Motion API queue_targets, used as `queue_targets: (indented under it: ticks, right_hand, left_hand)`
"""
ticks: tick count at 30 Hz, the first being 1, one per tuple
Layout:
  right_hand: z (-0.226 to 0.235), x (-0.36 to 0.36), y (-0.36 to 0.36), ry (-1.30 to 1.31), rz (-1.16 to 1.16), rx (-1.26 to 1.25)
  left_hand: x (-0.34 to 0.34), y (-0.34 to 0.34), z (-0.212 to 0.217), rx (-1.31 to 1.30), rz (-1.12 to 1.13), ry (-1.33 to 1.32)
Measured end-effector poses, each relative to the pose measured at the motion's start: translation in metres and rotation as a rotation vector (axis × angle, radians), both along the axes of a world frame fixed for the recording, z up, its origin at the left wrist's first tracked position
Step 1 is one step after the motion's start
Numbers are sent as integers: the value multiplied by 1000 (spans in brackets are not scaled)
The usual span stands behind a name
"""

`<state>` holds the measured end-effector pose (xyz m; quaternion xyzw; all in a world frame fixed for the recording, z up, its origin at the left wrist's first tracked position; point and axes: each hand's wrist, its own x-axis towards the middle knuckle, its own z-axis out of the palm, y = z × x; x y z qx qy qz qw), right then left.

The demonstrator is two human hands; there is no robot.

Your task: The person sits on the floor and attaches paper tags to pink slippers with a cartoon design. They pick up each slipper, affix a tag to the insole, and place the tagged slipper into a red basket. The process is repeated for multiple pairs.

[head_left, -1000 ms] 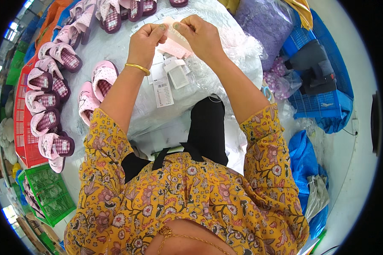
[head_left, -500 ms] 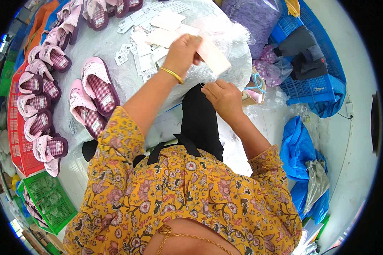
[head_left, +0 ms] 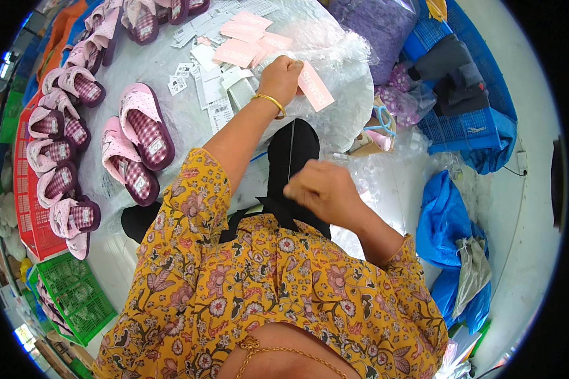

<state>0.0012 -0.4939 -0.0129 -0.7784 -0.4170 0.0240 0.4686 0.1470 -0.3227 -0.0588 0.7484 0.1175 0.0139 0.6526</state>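
My left hand (head_left: 279, 81) is closed on a small pink card (head_left: 315, 88), holding it over the near edge of the round table. A thin pale thread (head_left: 291, 151) runs from near that hand down to my right hand (head_left: 325, 192). The right hand, slightly blurred, pinches the thread's lower end above my lap. Left of the hands lies a pair of pink slippers (head_left: 148, 126) with plaid insoles and dark soles. More pink cards (head_left: 239, 53) are spread just beyond my left hand, beside white printed labels (head_left: 220, 112).
Rows of similar slippers (head_left: 60, 183) stand along the left rim. A red crate (head_left: 28, 221) and a green crate (head_left: 76, 297) sit at left. Light blue scissors (head_left: 384, 119) rest in a small box at right, near a blue basket (head_left: 464, 136) with dark cloth.
My right hand has pulled down toward my lap, drawing the thread taut. The pink card in my left hand has turned, showing its printed side.
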Motion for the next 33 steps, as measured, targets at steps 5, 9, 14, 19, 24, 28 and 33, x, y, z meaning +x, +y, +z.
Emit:
queue_targets:
  ticks: [5,9,14,19,24,28,33]
  right_hand:
    - [31,-16,-2,256,180,56]
    - [22,-5,-19,569,-70,173]
    - [0,-1,-31,644,-336,182]
    - [-14,4,-17,475,-270,140]
    - [-27,-7,-2,382,-161,82]
    - [-17,-7,-17,400,-62,-75]
    - [-25,-10,-15,375,-8,-83]
  left_hand:
    - [4,5,-1,-10,3,-3]
    - [-1,23,11,-384,-14,-162]
    - [-58,79,65,-693,-101,-214]
    - [-141,58,52,-547,-395,207]
    - [-152,38,16,-823,-495,287]
    - [-154,43,-4,-647,-422,217]
    - [-160,48,-9,-481,-401,186]
